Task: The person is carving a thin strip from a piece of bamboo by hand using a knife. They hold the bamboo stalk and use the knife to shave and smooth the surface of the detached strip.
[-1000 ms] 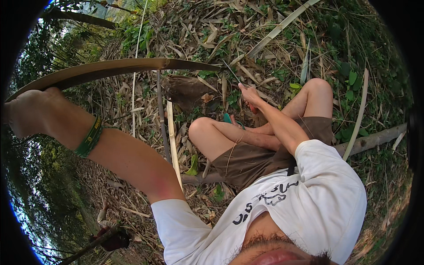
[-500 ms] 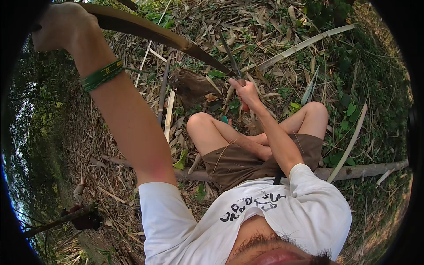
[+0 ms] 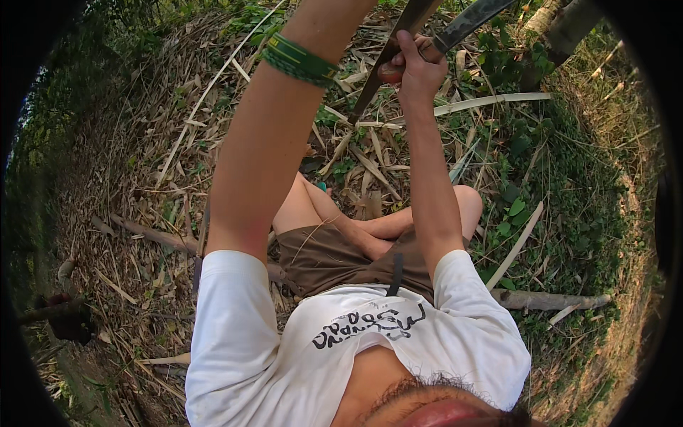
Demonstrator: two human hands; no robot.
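Note:
I sit cross-legged on leaf-strewn ground. My right hand (image 3: 420, 65) is raised in front of me, closed around the reddish handle of a knife (image 3: 466, 23) whose dark blade points up and to the right. The hand and knife rest against a long brown bamboo strip (image 3: 388, 60) that slants up out of the top edge. My left arm, with a green woven wristband (image 3: 299, 60), reaches straight up. Its hand is cut off by the top edge.
Dry bamboo leaves and split pale strips (image 3: 491, 103) litter the ground. A fallen bamboo pole (image 3: 551, 300) lies behind my right side, another stick (image 3: 149, 235) to my left. Green plants (image 3: 541, 206) grow on the right. A dark stump-like object (image 3: 67, 320) stands far left.
My left arm swung from far left to straight up, carrying the bamboo strip from nearly level to steeply slanted. My right hand rose with the knife, still at the strip.

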